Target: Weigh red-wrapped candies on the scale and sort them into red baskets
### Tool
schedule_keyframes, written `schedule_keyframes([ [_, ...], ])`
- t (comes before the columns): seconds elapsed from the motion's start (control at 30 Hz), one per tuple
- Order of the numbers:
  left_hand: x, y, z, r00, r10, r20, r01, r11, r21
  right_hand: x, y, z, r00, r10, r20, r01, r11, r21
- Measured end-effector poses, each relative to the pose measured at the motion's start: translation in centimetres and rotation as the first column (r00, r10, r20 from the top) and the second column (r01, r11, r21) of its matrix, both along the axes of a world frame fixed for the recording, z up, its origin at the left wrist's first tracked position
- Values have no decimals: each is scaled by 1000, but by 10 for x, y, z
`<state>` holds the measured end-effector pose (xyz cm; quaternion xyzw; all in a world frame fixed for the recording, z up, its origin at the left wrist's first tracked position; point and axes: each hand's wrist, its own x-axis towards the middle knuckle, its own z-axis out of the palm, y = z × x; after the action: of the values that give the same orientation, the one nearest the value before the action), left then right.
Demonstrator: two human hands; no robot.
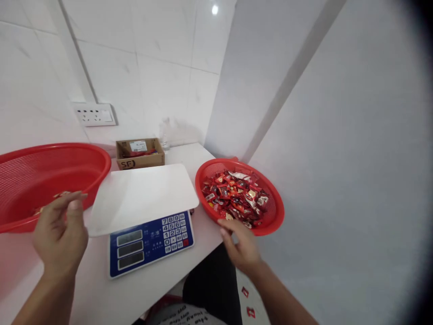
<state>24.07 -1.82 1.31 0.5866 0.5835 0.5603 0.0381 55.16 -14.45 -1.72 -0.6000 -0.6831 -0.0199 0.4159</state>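
My left hand [62, 232] is raised in front of the large red basket [98, 174] at the left, its fingers curled with the tips close together; anything between them is too small to make out. My right hand [241, 243] is at the near rim of the round red basket [275, 214], thumb and forefinger by the edge. Many wrapped candies [233, 192] in red and dark wrappers fill that basket. Between the hands sits a scale with a bare white pan [145, 196] and a blue keypad panel [152, 243].
A cardboard box [140, 160] with red packets stands behind the scale, beside a clear object [165, 137]. A socket panel [94, 114] is on the tiled wall. Red wrapped pieces [251, 312] lie on the floor below the white table [98, 298].
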Motion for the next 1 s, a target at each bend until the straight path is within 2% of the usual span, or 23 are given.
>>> schedule_keyframes([
  [0.1,-9,3,-22,985,-31,167,24,999,43,39,18,32,991,-125,53,135,960,-246],
  [0.13,-12,4,-26,984,-37,173,28,998,57,51,27,38,987,-133,89,157,909,-387],
  [0.17,-14,5,-30,984,-41,174,27,996,81,61,36,42,985,-88,146,154,824,-545],
  [0.2,-16,6,-34,984,-44,172,26,994,107,69,45,43,982,16,188,120,718,-686],
  [0.27,-19,8,-41,988,-29,154,6,989,147,76,60,41,970,122,212,104,579,-808],
  [0.33,-21,9,-46,993,-1,114,-15,990,138,74,70,34,961,146,234,123,531,-838],
  [0.43,-20,7,-49,997,31,75,-38,996,84,62,76,23,949,128,288,181,528,-830],
  [0.57,-18,3,-48,995,65,76,-63,998,-28,56,80,14,944,82,319,202,621,-758],
  [0.7,-19,4,-50,995,53,80,-49,997,-60,67,87,17,955,31,295,189,701,-688],
  [0.8,-19,4,-49,994,61,90,-55,996,-70,80,95,24,962,-22,271,198,739,-644],
  [0.9,-18,4,-47,994,53,95,-46,997,-68,87,101,27,966,-49,254,207,733,-648],
  [1.0,-17,3,-45,994,38,103,-32,997,-65,83,104,23,970,19,241,160,694,-701],
])
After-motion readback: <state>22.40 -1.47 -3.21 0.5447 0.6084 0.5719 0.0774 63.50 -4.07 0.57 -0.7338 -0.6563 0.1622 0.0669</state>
